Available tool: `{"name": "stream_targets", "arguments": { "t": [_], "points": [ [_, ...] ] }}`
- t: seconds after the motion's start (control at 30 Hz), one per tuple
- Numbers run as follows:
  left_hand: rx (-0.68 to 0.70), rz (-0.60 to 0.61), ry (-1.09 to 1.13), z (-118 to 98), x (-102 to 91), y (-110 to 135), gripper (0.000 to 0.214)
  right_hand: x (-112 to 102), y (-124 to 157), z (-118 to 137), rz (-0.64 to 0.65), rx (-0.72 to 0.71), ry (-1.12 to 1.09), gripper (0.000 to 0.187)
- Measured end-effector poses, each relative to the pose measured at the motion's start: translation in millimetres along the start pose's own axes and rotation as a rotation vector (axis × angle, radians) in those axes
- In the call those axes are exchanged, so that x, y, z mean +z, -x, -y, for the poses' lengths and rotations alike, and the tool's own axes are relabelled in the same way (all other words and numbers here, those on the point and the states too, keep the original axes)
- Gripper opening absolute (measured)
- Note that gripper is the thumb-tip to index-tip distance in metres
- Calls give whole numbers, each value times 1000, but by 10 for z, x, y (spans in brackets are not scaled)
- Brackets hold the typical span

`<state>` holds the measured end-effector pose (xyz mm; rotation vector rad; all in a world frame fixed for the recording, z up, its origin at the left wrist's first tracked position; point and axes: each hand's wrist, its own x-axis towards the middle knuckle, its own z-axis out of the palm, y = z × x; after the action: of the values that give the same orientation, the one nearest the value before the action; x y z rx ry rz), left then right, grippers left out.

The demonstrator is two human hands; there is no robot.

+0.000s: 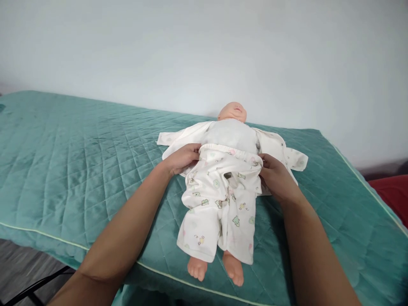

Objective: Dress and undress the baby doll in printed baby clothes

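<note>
A baby doll (232, 112) lies on its back, its feet toward me. White printed baby pants (219, 187) cover its legs, with the gathered waistband across its belly and both feet showing below the cuffs. My left hand (185, 158) pinches the waistband at its left side. At the right side, my right hand (274, 173) grips the waistband too; some of its fingertips are hidden by the cloth. A white baby jacket (270, 140) lies spread open under the doll, sleeves out to both sides. The doll's torso (231, 132) is pale grey.
A green quilted cover (95, 157) with light piping lies over the bed, against a plain wall (197, 51). Something red (392, 193) stands beyond the right edge. Dark metal legs (41, 284) and wooden floor show at lower left.
</note>
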<state>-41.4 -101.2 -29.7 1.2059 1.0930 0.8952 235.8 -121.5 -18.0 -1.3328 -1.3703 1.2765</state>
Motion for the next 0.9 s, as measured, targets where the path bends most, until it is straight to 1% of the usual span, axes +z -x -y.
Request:
{"name": "stream_targets", "arguments": {
  "t": [0.2,0.37,0.5,0.57,0.73,0.8,0.9],
  "points": [
    [-19,67,186,39,-10,-19,34,-8,-18,-37,38,-54,-145,30],
    [-34,64,250,56,-10,-31,32,13,-27,-50,31,-101,-139,32],
    [-11,39,256,47,7,-35,25,22,-42,-67,11,-113,-88,31],
    [-11,17,248,38,17,-34,25,17,-53,-81,5,-111,-79,31],
    [-46,-11,280,25,25,-33,29,-5,-73,-100,52,-100,-83,32],
    [-54,-4,290,28,24,-31,32,-13,-74,-97,49,-90,-67,33],
    [-16,16,247,34,23,-18,41,-22,-64,-82,37,-87,-57,32]
  ]
}}
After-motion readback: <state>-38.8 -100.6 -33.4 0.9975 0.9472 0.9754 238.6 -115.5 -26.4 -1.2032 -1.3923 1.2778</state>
